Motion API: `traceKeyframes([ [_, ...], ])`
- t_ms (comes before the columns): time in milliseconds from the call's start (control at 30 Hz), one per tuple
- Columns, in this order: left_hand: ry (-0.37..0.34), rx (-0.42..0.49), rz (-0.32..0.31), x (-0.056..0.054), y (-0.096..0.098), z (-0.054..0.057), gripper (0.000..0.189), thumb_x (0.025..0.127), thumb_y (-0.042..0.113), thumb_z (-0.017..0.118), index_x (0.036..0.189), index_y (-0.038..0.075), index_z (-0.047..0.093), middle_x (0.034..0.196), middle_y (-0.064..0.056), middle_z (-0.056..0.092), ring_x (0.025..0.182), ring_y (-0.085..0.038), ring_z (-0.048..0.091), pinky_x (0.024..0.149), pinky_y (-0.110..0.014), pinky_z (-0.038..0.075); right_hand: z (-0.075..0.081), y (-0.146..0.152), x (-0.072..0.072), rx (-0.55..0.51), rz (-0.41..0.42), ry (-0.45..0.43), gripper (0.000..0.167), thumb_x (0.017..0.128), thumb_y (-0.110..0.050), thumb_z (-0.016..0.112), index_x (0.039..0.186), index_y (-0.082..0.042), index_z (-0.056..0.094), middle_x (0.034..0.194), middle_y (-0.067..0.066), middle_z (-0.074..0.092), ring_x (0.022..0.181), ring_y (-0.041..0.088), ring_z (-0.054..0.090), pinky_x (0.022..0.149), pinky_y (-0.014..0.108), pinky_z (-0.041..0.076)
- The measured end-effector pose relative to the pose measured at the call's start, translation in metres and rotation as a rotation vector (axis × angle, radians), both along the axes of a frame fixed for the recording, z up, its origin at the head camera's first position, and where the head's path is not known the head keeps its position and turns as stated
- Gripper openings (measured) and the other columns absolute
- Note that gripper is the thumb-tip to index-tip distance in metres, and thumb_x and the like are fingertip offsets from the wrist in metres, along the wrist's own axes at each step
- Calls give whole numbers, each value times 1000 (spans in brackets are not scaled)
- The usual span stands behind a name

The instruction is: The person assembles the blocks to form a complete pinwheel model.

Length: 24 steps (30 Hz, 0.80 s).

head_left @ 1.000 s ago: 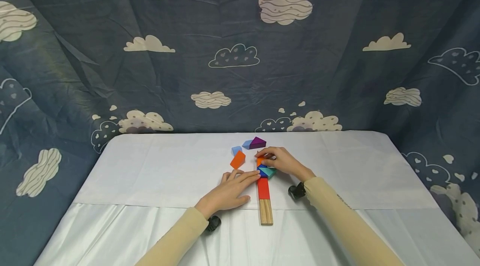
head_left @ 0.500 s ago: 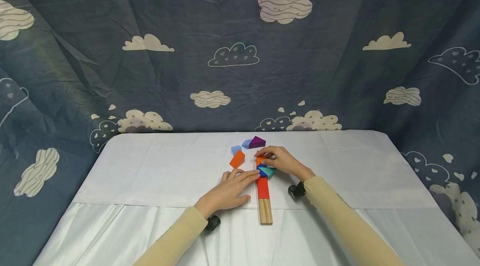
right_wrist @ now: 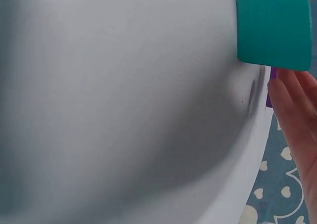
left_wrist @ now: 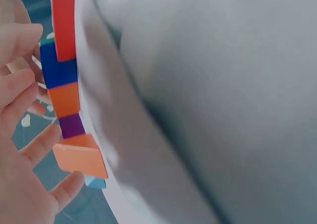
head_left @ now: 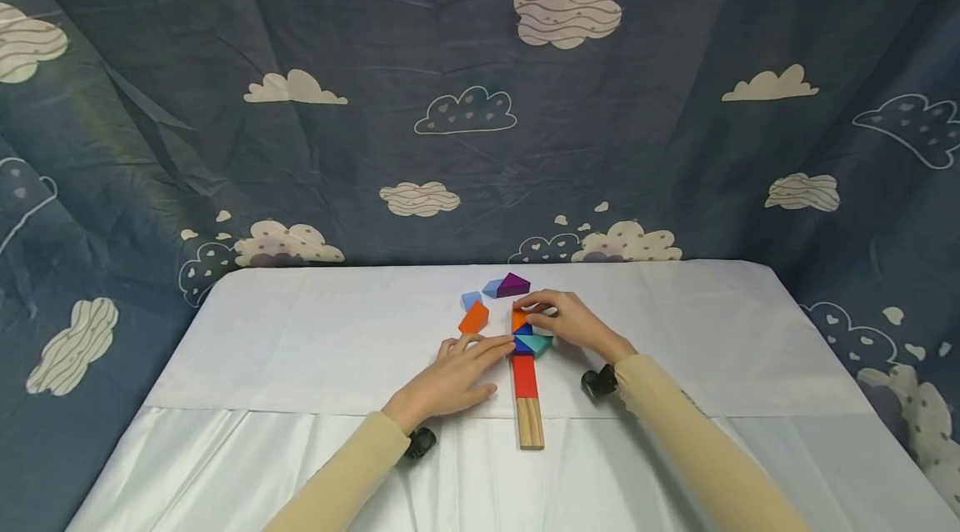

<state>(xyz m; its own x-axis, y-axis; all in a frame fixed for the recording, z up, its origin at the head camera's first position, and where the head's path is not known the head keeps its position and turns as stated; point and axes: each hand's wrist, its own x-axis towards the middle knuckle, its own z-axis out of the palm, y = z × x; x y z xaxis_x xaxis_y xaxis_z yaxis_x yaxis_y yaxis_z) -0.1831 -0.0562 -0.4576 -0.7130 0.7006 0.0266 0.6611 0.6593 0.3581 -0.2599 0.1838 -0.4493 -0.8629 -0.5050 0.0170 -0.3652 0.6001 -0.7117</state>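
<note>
A row of wooden blocks runs away from me in the head view: a bare wood block [head_left: 529,424] nearest, then a red block [head_left: 525,377], dark blue triangular blocks [head_left: 521,346] with a teal triangular block [head_left: 537,343] at their right, and an orange block [head_left: 519,321] at the far end. My left hand [head_left: 455,376] lies flat from the left, its straight fingertips at the blue block's left edge. Over the orange block is my right hand [head_left: 573,322], index fingertip at its far edge and thumb by its right side, fingers loosely bent, not visibly squeezing it.
Left of the row's far end lie a loose orange block [head_left: 474,318] and a light blue block [head_left: 470,300]. A purple block [head_left: 514,286] stands farther back, beside another light blue block [head_left: 491,288]. White cloth [head_left: 675,332] covers the table; a dark cloud-print curtain [head_left: 375,140] hangs behind.
My right thumb has drawn back slightly to the right, showing more of the orange block. The left hand has shifted a little left. The row looks unchanged.
</note>
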Motion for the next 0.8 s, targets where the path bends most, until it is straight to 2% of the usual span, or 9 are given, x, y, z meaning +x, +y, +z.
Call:
traceKeyframes([
  [200,42,9,59,-10,-8,3,59,95,26,60,148,18,37,154,1,28,135,-24,27,102,-50,25,3,4,7,-51,-42,29,27,93,-9,62,119,-5,65,122,12,60,109,31,57,90,45,47],
  [400,90,-8,100,-23,-14,4,59,94,25,62,147,15,39,156,-3,24,137,-30,24,105,-55,22,4,4,16,-49,-65,63,28,91,-8,63,119,-7,66,128,12,56,121,33,49,97,51,41],
  [600,89,-11,102,-33,-15,4,60,94,24,62,148,13,38,156,-5,23,139,-35,21,106,-60,17,3,3,27,-17,9,108,30,89,-12,67,120,-8,66,134,11,54,126,34,44,102,58,30],
  [800,64,40,77,-39,-15,4,57,94,22,61,146,9,39,154,-9,27,138,-33,28,106,-59,21,-1,0,34,28,68,107,36,89,-15,68,124,-8,64,139,14,48,130,35,39,103,57,30],
])
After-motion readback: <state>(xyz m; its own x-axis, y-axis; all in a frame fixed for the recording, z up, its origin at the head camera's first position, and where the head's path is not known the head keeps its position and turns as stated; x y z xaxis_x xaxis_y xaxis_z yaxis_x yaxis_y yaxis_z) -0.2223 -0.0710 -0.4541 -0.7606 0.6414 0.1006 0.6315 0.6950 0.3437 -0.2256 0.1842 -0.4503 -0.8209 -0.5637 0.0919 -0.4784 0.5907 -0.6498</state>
